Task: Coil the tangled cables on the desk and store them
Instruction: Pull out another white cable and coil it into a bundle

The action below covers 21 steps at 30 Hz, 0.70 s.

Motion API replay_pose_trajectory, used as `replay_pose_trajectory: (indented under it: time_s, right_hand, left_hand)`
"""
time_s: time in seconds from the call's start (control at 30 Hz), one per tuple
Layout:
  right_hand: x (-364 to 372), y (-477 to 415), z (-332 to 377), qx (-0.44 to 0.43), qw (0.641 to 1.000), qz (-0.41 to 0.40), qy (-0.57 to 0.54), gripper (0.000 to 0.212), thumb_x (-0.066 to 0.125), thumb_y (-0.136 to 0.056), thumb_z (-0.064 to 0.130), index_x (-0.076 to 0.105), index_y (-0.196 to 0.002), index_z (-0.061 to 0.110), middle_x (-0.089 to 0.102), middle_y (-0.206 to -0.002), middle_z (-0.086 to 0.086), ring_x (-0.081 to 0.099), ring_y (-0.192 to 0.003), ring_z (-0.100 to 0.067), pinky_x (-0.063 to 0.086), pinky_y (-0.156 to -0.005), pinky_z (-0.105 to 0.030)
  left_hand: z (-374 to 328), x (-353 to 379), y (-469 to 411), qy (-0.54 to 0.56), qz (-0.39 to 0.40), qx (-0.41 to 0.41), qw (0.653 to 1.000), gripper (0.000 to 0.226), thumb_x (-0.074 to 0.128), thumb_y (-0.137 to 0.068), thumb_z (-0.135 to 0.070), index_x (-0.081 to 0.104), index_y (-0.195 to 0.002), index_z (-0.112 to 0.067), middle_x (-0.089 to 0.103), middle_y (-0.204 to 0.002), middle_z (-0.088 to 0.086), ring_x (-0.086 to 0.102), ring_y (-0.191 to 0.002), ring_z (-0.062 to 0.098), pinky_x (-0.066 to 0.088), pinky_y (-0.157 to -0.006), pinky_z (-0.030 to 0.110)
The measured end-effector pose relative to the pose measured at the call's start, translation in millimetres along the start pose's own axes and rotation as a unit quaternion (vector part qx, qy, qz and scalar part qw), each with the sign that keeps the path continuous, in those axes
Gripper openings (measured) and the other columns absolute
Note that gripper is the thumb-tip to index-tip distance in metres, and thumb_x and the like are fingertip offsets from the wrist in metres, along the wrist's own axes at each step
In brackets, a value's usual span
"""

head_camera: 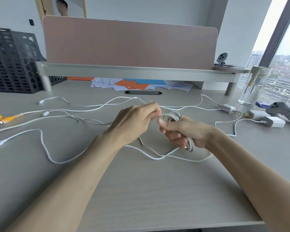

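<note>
Grey surface fills most of view, pink divider panel at back, black crate far left. Loose white cables sprawl pretty much everywhere on surface, left to right, crossing each other. Right grip has fingers and thumb wrapped round half-wound white coil, held up at centre. Left grip pinches strand right at top of coil. White chargers far right, tiny orange plug far left.

Matt pale wood-grain desk, smooth white plastic-sheathed cables, clear glossy glass jar.
</note>
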State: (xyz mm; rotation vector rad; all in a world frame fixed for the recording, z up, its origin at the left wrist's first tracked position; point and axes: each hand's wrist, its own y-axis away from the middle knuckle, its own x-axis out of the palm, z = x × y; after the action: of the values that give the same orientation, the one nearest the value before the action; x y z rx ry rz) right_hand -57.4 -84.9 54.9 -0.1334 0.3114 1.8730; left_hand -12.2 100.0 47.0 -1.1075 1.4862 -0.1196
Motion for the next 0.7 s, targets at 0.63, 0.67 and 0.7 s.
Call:
replay_pose_trajectory:
  time_s: [0.63,0.67,0.7]
  right_hand:
    - [-2.9,-2.8,1.7,-0.012,0.999,0.015,-0.036,0.041,0.053,-0.084,0.054,0.053,-0.072,0.016,0.017,-0.055,0.002,0.016,-0.036,-0.006,0.014,-0.039,-0.015]
    - [-4.6,-2.1,2.6,-0.019,0.998,0.008,-0.052,0.041,0.053,-0.084,0.054,0.054,-0.073,0.016,0.018,-0.055,0.003,0.016,-0.036,-0.005,0.015,-0.038,-0.015]
    - [-6.6,-1.7,3.4,-0.026,0.997,-0.001,-0.070,0.040,0.051,-0.085,0.054,0.054,-0.074,0.015,0.019,-0.054,0.003,0.016,-0.035,-0.005,0.015,-0.037,-0.015]
  left_hand:
    - [3.3,4.3,-4.1,0.062,-0.009,-0.084,0.995,0.020,0.049,-0.099,-0.033,0.060,-0.089,-0.019,0.056,-0.067,-0.014,0.052,-0.072,0.022,0.040,-0.063,0.031]
    - [5.6,4.4,-4.1,0.056,0.002,-0.085,0.995,0.018,0.047,-0.100,-0.025,0.061,-0.091,-0.019,0.055,-0.067,-0.020,0.051,-0.072,0.020,0.039,-0.063,0.030]
    - [8.1,3.7,-3.7,0.041,0.012,-0.091,0.995,0.019,0.043,-0.100,-0.020,0.061,-0.093,-0.020,0.053,-0.067,-0.022,0.049,-0.072,0.018,0.039,-0.064,0.030]
